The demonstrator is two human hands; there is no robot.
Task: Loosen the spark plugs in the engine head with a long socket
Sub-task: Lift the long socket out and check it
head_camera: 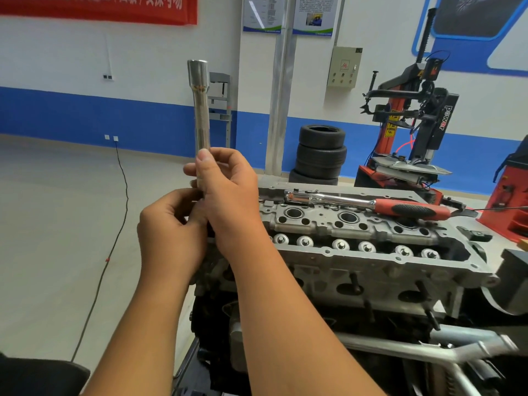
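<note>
Right hand (pixel 225 181) grasps the long socket (pixel 201 110) upright, left hand (pixel 168 224) pinching its base, both left of the engine head (pixel 371 252); ratchet (pixel 371 202) lies across it.

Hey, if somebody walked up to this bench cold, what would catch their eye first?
Probably the long socket, held upright in mid-frame, wide end up, with the right hand gripping its lower part and the left hand curled at its base. Next, the red-handled ratchet lying across the top of the engine head to the right. Behind stand stacked tires.
</note>
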